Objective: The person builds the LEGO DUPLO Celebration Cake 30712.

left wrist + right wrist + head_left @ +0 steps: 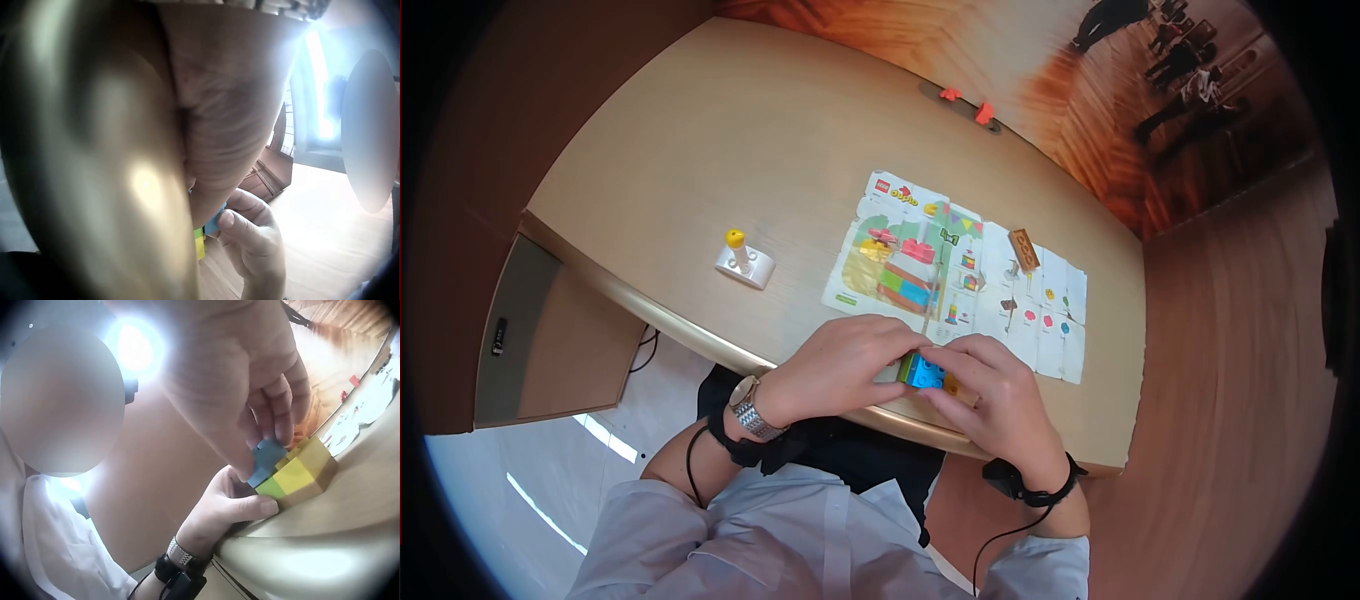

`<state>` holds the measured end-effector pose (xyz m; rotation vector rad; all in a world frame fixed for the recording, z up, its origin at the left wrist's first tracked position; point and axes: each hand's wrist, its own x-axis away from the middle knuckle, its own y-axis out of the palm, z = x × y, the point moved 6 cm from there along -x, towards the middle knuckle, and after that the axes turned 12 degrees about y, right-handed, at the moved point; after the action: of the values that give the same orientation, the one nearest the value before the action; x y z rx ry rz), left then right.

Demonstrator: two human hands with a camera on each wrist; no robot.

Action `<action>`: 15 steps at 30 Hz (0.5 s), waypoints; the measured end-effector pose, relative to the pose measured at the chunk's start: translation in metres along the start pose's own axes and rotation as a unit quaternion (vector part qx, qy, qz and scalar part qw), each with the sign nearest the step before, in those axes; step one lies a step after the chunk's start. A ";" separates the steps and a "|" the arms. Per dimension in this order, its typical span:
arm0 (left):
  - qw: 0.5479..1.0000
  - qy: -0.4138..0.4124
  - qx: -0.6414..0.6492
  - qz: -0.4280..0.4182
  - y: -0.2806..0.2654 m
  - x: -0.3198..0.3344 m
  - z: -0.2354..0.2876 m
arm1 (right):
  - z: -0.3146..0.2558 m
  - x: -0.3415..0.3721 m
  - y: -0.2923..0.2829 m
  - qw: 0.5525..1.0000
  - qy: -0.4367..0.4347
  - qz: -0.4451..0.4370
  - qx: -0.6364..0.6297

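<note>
Both hands meet at the table's front edge around a small stack of toy bricks. My right hand [997, 405] pinches a blue brick [269, 457] between thumb and fingers. It sits beside a yellow brick [306, 470] and a light green brick [271, 488], with a brownish layer below the yellow. My left hand [837, 362] steadies the stack from the other side, its thumb along the lower edge of the green brick. In the left wrist view, the blue brick [214, 225] shows at the right hand's fingertips, while the left palm hides most of the stack.
A creased picture leaflet [900, 260] lies beyond the hands, with a brown brick [1024, 250] on its right part. To the left stands a white brick piece [745, 266] with a yellow bird-like head [735, 238]. Red pieces [984, 113] sit at the table's far edge.
</note>
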<state>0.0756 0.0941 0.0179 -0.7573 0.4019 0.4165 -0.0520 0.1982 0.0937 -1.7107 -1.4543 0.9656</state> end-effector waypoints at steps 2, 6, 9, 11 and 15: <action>1.000 -0.004 -0.001 -0.004 0.000 0.000 -0.001 | 0.003 -0.003 0.002 1.000 0.015 -0.007 -0.013; 1.000 -0.008 0.001 -0.006 0.000 0.000 0.000 | 0.005 -0.005 0.003 0.999 0.022 -0.030 -0.023; 1.000 -0.015 0.008 -0.005 0.000 0.000 -0.001 | 0.005 -0.005 0.003 0.999 0.029 -0.037 -0.024; 1.000 -0.017 0.015 -0.009 -0.001 0.001 0.000 | 0.004 -0.006 0.004 0.998 0.032 -0.039 -0.024; 0.999 -0.010 0.037 -0.009 -0.003 0.000 0.001 | -0.001 -0.014 -0.003 0.997 0.038 -0.055 -0.022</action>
<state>0.0769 0.0933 0.0203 -0.6837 0.3897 0.3901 -0.0536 0.1851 0.0981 -1.6608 -1.5129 0.8061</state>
